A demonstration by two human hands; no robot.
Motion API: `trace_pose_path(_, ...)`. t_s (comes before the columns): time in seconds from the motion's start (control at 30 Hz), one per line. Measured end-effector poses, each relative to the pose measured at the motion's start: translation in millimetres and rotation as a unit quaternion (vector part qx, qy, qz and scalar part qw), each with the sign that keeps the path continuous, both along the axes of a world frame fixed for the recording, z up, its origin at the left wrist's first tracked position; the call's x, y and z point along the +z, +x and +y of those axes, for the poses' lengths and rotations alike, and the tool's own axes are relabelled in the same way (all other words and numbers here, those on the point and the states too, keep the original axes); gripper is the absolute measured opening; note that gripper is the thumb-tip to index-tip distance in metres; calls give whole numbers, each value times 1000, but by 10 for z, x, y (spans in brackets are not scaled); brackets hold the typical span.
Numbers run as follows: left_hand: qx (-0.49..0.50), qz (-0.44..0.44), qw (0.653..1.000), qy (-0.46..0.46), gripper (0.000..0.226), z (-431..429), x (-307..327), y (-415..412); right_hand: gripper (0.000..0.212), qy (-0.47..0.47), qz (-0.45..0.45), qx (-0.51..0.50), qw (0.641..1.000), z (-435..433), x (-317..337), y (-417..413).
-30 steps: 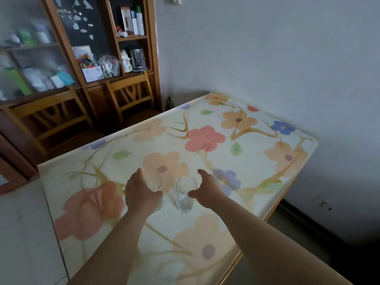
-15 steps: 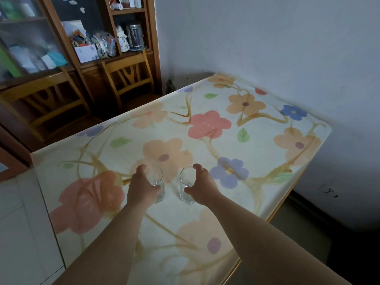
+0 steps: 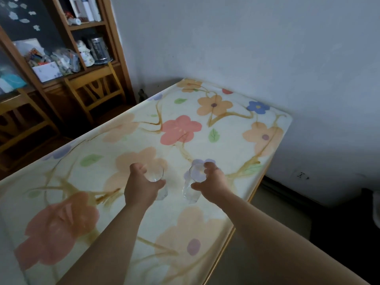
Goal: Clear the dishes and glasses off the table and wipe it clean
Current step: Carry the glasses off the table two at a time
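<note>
2 clear glasses are held side by side, apart, above the near middle of the table point(image 3: 232, 140), which is covered by a flowered cloth. The left glass point(image 3: 154, 175) is gripped by the left hand point(image 3: 141, 188), with fingers and thumb curled round its upper part. The right glass point(image 3: 191, 192) is gripped likewise by the right hand point(image 3: 211, 182). Whether the bases touch the table cannot be told. A wooden chair point(image 3: 96, 93) is seen beyond the table's far left side, with a shelf cabinet point(image 3: 67, 38) behind it.

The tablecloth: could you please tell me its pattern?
Cream tablecloth with pastel flowers and branches; head view.
</note>
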State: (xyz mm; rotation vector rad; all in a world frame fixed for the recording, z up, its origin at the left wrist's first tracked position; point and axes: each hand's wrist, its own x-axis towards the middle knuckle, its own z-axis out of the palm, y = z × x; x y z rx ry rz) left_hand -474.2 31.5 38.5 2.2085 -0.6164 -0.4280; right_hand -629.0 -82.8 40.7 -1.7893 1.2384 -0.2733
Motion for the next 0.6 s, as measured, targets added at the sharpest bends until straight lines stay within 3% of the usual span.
trace_pose_path(0.23,-115,8,992,-51,67,-926,319,-882,82,-5,-38,-145,989,-551,305,-1051)
trace_pose_path(0.6,-278,36,959,-51,70,-2248,481,-2814,77,-69,8,-317,946,-1431,543,-3169)
